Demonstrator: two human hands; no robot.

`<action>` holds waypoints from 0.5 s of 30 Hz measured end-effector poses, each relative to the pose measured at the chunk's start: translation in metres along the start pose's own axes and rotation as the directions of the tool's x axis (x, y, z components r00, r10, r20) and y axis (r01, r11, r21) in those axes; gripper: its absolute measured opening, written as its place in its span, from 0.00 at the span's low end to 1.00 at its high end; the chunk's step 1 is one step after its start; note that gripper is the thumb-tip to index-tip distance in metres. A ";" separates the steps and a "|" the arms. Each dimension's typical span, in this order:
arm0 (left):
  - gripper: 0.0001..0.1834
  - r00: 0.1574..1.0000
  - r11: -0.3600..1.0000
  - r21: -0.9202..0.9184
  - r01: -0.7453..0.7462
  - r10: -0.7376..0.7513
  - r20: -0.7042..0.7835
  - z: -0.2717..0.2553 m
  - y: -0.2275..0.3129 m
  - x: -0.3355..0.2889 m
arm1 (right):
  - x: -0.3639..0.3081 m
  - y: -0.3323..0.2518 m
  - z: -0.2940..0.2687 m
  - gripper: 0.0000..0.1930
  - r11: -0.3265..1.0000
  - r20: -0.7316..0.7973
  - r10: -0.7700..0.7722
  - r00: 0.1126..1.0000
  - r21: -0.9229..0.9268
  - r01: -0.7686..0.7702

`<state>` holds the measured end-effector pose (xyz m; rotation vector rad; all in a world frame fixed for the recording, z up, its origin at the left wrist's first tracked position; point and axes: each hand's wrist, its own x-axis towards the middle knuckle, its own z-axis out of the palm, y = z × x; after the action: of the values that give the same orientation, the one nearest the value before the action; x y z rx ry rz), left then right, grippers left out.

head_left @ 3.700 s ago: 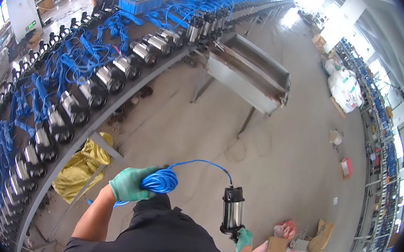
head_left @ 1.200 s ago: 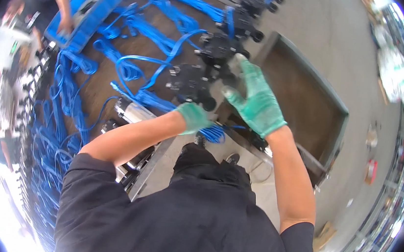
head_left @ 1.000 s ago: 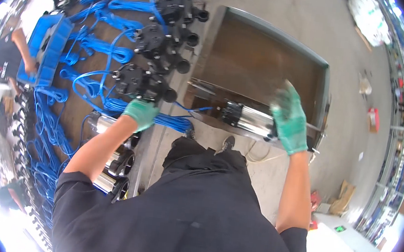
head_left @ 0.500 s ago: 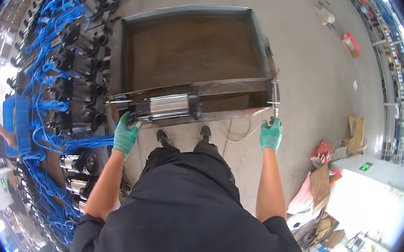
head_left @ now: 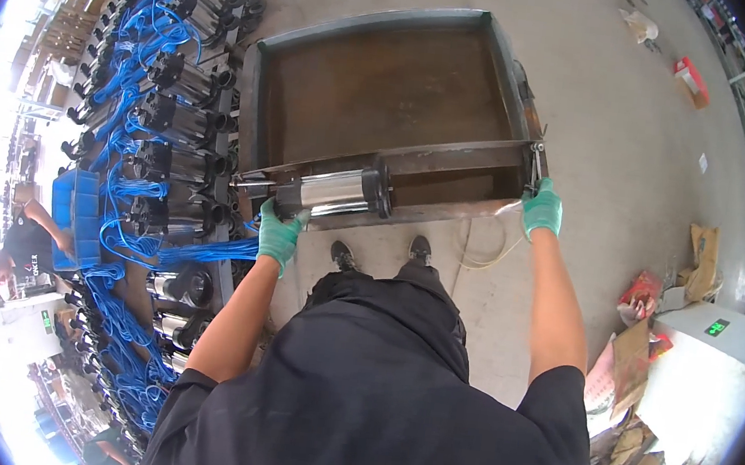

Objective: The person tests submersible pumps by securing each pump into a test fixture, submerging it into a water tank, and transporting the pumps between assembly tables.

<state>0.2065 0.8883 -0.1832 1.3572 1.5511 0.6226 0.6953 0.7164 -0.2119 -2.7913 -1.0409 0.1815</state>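
Observation:
A wide, shallow metal tank (head_left: 253, 116) with a brown inside stands in front of me. Across the left of its near trough lies a pump (head_left: 338, 191) with a shiny steel barrel and black ends. My left hand (head_left: 278, 236), in a green glove, grips the black left end of this pump from the near side. At the tank's near right corner my right hand (head_left: 542, 211), also gloved in green, is closed round a slim metal lever (head_left: 538, 164). The fingertips of both hands are partly hidden.
Several similar pumps (head_left: 180, 121) with blue cables (head_left: 207, 254) line the left side. A co-worker (head_left: 31, 242) reaches into a blue crate (head_left: 76, 219) there. A thin pale hose (head_left: 483, 264) lies on the floor by the tank. Cardboard (head_left: 629, 364) and bags sit at right.
The whole view has shifted, so the tank appears further right. My right hand has moved up close against the tank's corner, and the lever is tilted. My left hand stays at the pump's end.

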 end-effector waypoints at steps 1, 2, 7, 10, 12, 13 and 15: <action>0.41 1.000 1.000 0.018 -0.018 0.018 -0.007 0.000 0.000 0.000 | 0.000 0.000 0.003 0.15 0.950 0.073 0.073 0.995 0.298 -0.091; 0.41 1.000 1.000 0.021 -0.024 0.024 -0.003 0.000 0.000 0.001 | 0.000 0.001 0.004 0.13 0.806 0.161 0.121 0.980 0.560 -0.191; 0.40 1.000 1.000 -0.008 -0.020 0.020 -0.007 -0.009 -0.008 0.002 | -0.072 -0.064 -0.036 0.10 0.246 0.380 -0.194 0.904 0.911 -0.331; 0.40 1.000 1.000 -0.018 -0.012 0.012 0.029 -0.004 -0.004 0.003 | -0.093 -0.102 -0.021 0.11 0.188 0.336 -0.339 0.879 0.939 -0.286; 0.40 0.999 1.000 -0.011 -0.027 0.028 0.031 0.000 -0.008 0.005 | -0.094 -0.126 -0.012 0.11 0.285 0.488 -0.324 0.810 0.867 -0.408; 0.40 0.999 0.999 -0.005 -0.040 0.040 0.033 0.000 -0.011 0.007 | -0.093 -0.134 -0.010 0.11 0.283 0.485 -0.329 0.810 0.869 -0.406; 0.40 0.998 0.998 0.032 -0.051 0.050 0.040 -0.002 -0.013 0.009 | -0.090 -0.147 -0.005 0.11 0.314 0.507 -0.343 0.791 0.855 -0.412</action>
<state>0.1997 0.8942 -0.1964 1.4291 1.5062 0.5999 0.5351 0.7663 -0.1739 -1.5444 -0.5500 1.3381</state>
